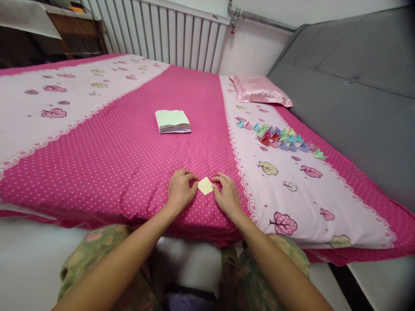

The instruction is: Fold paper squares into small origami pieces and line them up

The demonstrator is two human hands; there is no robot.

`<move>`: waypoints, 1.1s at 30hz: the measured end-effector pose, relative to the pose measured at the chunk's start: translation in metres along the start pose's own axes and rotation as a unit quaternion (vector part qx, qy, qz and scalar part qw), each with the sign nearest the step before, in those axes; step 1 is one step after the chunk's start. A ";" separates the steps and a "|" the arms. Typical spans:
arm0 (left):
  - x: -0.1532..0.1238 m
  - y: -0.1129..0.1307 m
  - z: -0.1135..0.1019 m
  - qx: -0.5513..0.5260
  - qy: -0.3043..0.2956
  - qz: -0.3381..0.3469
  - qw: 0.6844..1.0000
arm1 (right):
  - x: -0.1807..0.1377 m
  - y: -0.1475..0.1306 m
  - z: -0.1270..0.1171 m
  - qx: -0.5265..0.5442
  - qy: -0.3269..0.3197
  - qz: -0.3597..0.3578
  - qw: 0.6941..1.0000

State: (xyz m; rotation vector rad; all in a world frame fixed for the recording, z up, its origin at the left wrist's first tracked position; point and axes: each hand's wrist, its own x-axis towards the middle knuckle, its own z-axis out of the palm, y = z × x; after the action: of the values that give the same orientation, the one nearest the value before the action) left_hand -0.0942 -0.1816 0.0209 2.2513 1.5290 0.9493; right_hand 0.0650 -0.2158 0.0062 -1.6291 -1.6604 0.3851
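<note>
A small pale yellow piece of folded paper (205, 185) lies on the pink bedspread near its front edge, its corners turned to form a diamond. My left hand (182, 186) is at its left corner, thumb and forefinger closed on that side. On the opposite corner, my right hand (226, 192) pinches with thumb and fingertips. A faint crease line crosses the middle of the paper. Further up the bed sits a stack of square coloured paper (173, 120), a light green sheet on top.
Several small folded paper boats (282, 138) in many colours are spread on the white printed band at right. Behind them lie a pink satin pillow (259, 90) and a grey padded headboard (350, 82). A white radiator (162, 32) runs along the far wall.
</note>
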 end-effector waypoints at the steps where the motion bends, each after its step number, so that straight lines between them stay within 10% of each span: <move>1: 0.000 0.000 0.000 -0.001 0.000 0.003 1.000 | 0.000 0.001 0.000 0.003 -0.001 -0.002 1.000; 19: 0.000 -0.005 -0.008 -0.077 -0.048 0.028 0.995 | 0.001 -0.005 -0.006 0.174 -0.004 0.024 0.984; 33: -0.018 0.009 -0.027 -0.350 -0.192 -0.094 0.912 | -0.007 -0.020 -0.012 0.334 -0.128 0.028 0.934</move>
State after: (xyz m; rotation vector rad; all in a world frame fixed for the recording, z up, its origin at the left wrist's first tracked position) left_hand -0.1092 -0.2052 0.0389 1.6167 0.9918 0.7689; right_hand 0.0582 -0.2292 0.0261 -1.1398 -1.4336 1.0977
